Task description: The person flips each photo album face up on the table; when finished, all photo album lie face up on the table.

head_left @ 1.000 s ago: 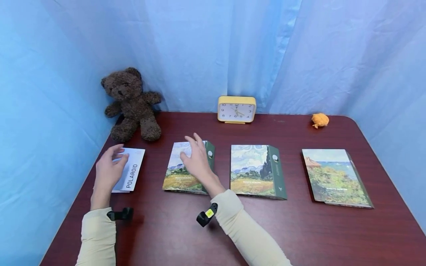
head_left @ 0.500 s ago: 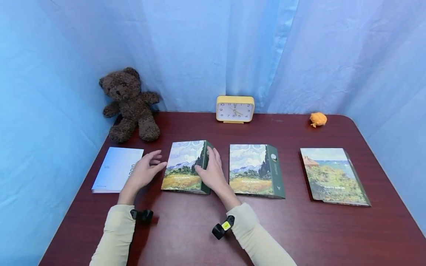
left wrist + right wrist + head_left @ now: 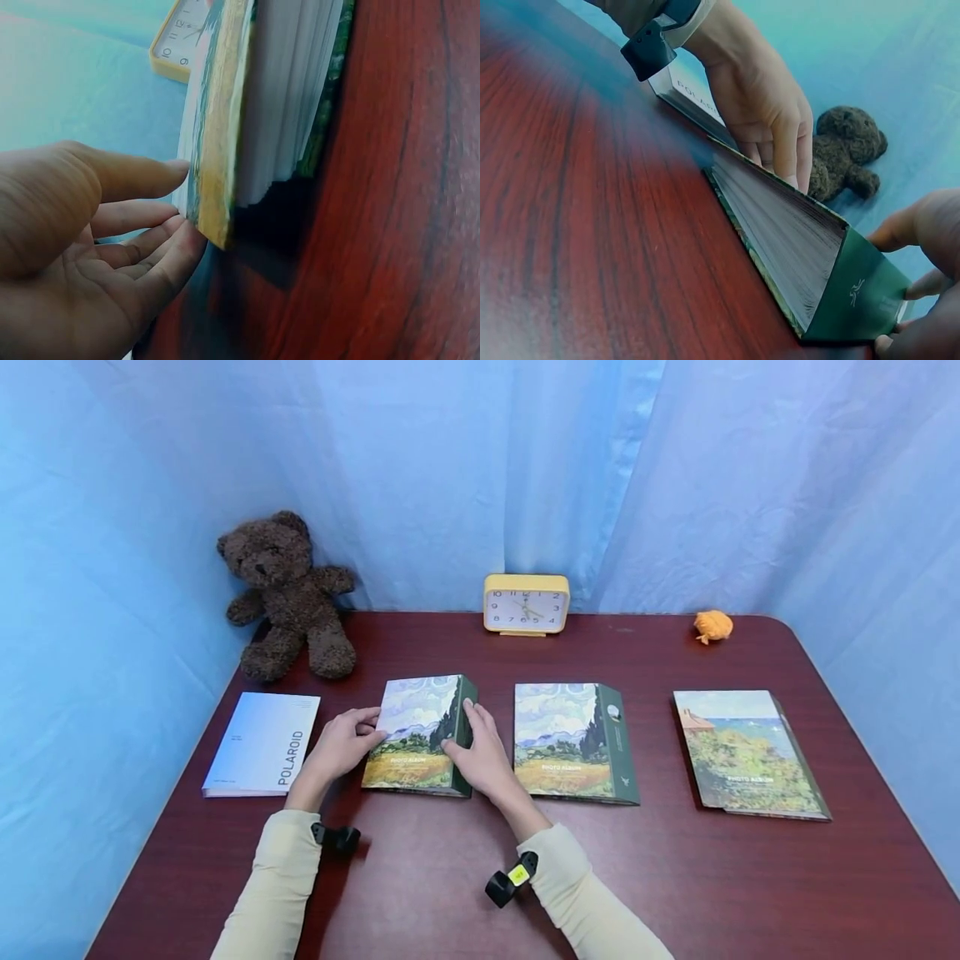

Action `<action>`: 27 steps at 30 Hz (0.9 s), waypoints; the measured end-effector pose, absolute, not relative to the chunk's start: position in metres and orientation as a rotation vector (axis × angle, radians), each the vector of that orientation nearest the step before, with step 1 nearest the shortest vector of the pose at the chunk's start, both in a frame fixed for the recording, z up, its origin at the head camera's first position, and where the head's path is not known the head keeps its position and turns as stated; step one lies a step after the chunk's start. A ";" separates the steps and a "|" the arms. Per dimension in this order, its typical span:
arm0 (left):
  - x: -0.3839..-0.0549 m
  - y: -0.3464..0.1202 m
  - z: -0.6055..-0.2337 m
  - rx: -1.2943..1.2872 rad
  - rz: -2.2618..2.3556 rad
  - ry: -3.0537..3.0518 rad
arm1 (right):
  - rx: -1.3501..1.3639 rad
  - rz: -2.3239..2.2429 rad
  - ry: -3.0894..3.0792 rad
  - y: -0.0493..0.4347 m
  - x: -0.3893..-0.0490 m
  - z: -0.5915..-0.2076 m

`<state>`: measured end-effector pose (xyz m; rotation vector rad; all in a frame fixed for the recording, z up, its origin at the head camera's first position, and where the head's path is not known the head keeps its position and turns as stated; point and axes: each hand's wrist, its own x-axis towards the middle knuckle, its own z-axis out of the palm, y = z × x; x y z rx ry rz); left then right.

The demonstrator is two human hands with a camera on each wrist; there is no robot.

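A photo album [image 3: 412, 735] with a painted wheat-field cover and dark green spine lies on the table, seen in the head view. My left hand [image 3: 347, 743] holds its left edge, thumb on the cover and fingers at the edge, as the left wrist view shows. At the green spine is my right hand [image 3: 483, 756], its thumb on the cover side and its fingers along the spine. The right wrist view shows the album [image 3: 772, 232] from its bottom end, white pages fanned between the covers, with the right hand [image 3: 930, 270] gripping the spine.
A white-blue Polaroid album [image 3: 258, 743] lies left of the hands. To the right lie a matching photo album [image 3: 562, 739] and one with a seaside cover [image 3: 750, 752]. Behind stand a brown teddy bear [image 3: 288, 597], a yellow clock [image 3: 527, 604] and a small orange object [image 3: 713, 626].
My left hand has moved right from the Polaroid album to the wheat-field album's left edge. My right hand has moved from above that album's cover to its spine.
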<state>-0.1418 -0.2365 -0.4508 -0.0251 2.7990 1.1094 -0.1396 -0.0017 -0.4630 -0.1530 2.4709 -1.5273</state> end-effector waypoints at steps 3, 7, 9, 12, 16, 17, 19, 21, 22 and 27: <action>-0.142 -0.237 -0.451 -0.032 1.134 2.773 | -0.155 -1.539 2.461 0.000 -0.139 -0.464; -0.143 -0.235 -0.451 -0.046 1.158 2.735 | -0.155 -1.564 2.444 0.001 -0.138 -0.463; -0.143 -0.234 -0.451 -0.049 1.166 2.723 | -0.156 -1.578 2.433 0.002 -0.138 -0.462; -0.143 -0.233 -0.451 -0.051 1.170 2.722 | -0.147 -1.604 2.410 0.003 -0.138 -0.460; -0.142 -0.230 -0.451 -0.050 1.170 2.730 | -0.147 -1.667 2.364 0.005 -0.139 -0.456; -0.142 -0.228 -0.451 -0.047 1.167 2.731 | -0.149 -1.687 2.348 0.006 -0.139 -0.454; -0.142 -0.225 -0.450 -0.050 1.160 2.730 | -0.159 -1.718 2.326 0.007 -0.139 -0.451; -0.142 -0.221 -0.450 -0.040 1.148 2.735 | -0.171 -1.742 2.316 0.008 -0.139 -0.448; -0.143 -0.219 -0.450 -0.026 1.141 2.741 | -0.177 -1.751 2.315 0.009 -0.140 -0.445; -0.144 -0.208 -0.447 0.052 1.127 2.742 | -0.198 -1.740 2.349 0.008 -0.142 -0.430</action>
